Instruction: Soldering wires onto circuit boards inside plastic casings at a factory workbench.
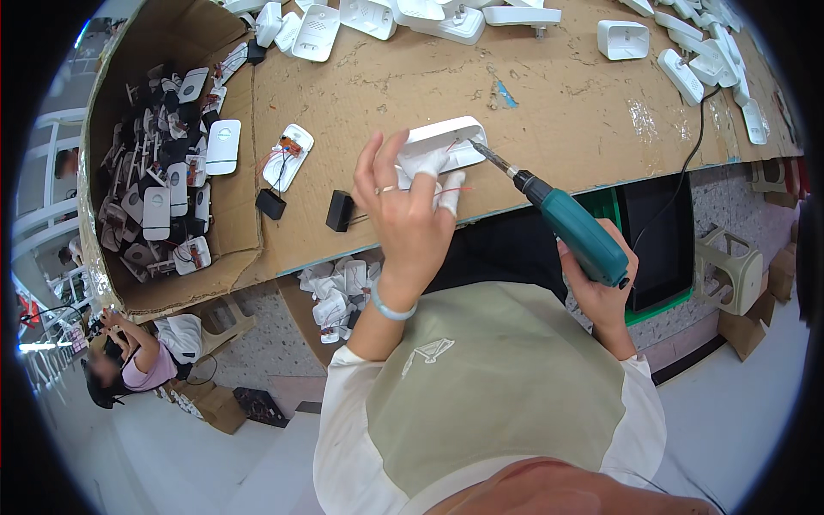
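My left hand [410, 202] has white covers on some fingertips and grips the near edge of a white plastic housing [442, 133], open side toward me, at the table's front. Thin red wires [448, 190] stick out by those fingertips. Beside the hand lies a small black block [339, 211] with leads running toward the fingers. Wrapped round a teal electric screwdriver [582, 233], my right hand [605, 287] points its metal bit at the housing's right end. Whether the tip touches is too small to tell.
A cardboard box [245, 112] of white units with black blocks stands left. One opened unit [296, 146] with an orange board lies beside it. White housings [624, 40] line the far side. A black cord [699, 129] crosses the right edge. A person [146, 356] sits at lower left.
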A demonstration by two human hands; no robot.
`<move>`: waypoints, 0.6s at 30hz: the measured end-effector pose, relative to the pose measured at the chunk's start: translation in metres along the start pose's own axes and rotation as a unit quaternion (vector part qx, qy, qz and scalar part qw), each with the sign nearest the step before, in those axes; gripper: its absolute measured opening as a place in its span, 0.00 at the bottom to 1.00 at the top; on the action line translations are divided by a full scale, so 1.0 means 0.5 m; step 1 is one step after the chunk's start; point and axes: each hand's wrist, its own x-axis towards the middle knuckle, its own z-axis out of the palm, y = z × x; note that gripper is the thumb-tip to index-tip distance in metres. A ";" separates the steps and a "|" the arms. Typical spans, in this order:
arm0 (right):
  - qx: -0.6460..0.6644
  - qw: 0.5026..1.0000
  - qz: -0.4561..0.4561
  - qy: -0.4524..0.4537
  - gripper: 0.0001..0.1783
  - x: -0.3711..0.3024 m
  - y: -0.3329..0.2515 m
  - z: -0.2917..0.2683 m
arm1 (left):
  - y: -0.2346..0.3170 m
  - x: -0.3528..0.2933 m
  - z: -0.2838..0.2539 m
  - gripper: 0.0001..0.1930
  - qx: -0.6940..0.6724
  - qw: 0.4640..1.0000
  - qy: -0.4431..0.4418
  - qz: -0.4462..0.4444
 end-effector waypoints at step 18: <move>0.002 1.000 -0.017 0.013 0.13 0.004 0.002 0.009 | -0.002 0.013 0.009 0.06 -0.011 0.999 0.028 0.044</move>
